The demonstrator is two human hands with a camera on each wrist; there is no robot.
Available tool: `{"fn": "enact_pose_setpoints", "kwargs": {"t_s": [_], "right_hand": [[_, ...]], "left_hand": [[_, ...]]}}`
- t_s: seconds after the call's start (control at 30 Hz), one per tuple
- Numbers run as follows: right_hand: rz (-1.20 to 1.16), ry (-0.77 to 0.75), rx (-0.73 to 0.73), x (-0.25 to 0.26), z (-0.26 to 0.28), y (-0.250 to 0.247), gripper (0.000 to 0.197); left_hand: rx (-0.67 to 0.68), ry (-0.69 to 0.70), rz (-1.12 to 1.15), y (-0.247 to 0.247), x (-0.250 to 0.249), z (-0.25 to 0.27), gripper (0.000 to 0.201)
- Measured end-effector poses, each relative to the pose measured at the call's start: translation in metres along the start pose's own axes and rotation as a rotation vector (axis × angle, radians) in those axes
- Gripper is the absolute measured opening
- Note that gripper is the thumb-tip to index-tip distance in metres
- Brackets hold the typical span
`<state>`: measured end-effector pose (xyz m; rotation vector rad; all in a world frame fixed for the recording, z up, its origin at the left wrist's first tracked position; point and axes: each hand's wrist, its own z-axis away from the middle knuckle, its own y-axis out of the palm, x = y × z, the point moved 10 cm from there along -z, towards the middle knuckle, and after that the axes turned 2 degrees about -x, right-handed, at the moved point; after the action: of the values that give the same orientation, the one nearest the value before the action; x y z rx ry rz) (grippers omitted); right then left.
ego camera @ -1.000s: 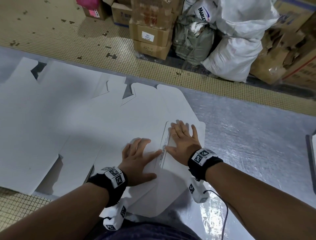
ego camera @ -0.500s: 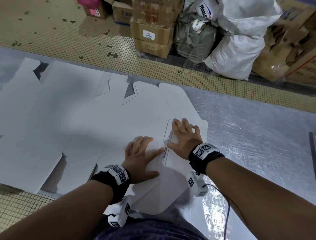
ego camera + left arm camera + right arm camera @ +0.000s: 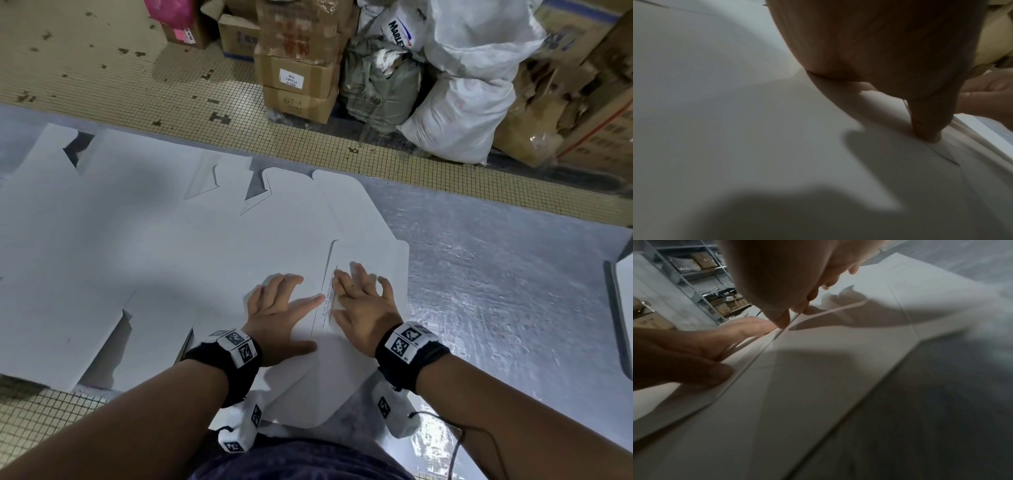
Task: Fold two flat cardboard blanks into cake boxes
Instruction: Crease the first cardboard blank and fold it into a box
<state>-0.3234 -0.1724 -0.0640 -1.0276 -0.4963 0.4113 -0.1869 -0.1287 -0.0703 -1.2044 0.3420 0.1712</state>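
Pressing down on either side of one line, both hands lie on the nearer cardboard blank, which is spread flat on the silver-grey floor sheet directly ahead of the person. The left hand is flat, fingers straight and spread, its forefinger pointing rightward to end just short of the folded strip's edge. The right hand is also released, palm down on the narrow strip, fingertips touching that edge. The edge runs away from the person and leans slightly right, so its long axis passes between the two hands, with each hand equally near it. By my reading, the crease is being set, and the next move would run the hands along that line, away from and toward the body, not across it. A second blank lies flat to the left, partly under the first.
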Motion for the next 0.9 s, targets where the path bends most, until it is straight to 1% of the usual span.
{"fn": "enact_pose_setpoints", "kwargs": {"t_s": [0.07,0.13,0.2,0.3,0.37,0.43,0.57,0.67,0.73,0.8,0.87,0.9], "right_hand": [[-0.006,-0.009,-0.006,0.004,0.006,0.007,0.068],[-0.007,-0.029,-0.029,0.008,0.011,0.011,0.081],[0.015,-0.053,-0.026,0.012,0.017,0.017,0.084],[0.027,-0.083,-0.057,0.019,0.027,0.019,0.081],[0.074,-0.09,-0.058,0.026,0.035,0.02,0.07],[0.123,-0.102,-0.092,0.03,0.041,0.027,0.061],[0.15,-0.166,-0.153,0.037,0.052,0.032,0.06],[0.182,-0.209,-0.171,0.041,0.06,0.037,0.059],[0.173,-0.249,-0.212,0.046,0.064,0.035,0.055],[0.113,-0.287,-0.297,0.048,0.067,0.021,0.047],[-0.034,-0.294,-0.428,0.043,0.065,-0.001,0.038],[-0.118,-0.281,-0.507,0.037,0.062,-0.015,0.034]], "left_hand": [[-0.008,0.001,0.008,0.0,0.0,0.0,0.089],[-0.009,0.001,0.01,0.0,0.0,0.0,0.089],[-0.007,-0.004,0.007,0.001,0.001,0.0,0.09],[-0.007,-0.005,0.007,0.001,0.002,-0.001,0.09],[-0.008,-0.002,0.023,0.001,0.001,0.0,0.09],[0.0,0.005,0.022,0.0,0.001,0.0,0.089],[0.003,0.01,0.034,0.0,0.0,0.0,0.088],[-0.005,0.012,0.048,-0.001,0.0,0.0,0.086],[-0.005,0.018,0.077,-0.001,0.0,0.0,0.086],[-0.025,0.023,0.118,-0.004,0.002,0.001,0.085],[-0.051,0.016,0.201,-0.01,0.004,0.002,0.082],[-0.057,-0.004,0.305,-0.011,0.009,0.002,0.078]]}}
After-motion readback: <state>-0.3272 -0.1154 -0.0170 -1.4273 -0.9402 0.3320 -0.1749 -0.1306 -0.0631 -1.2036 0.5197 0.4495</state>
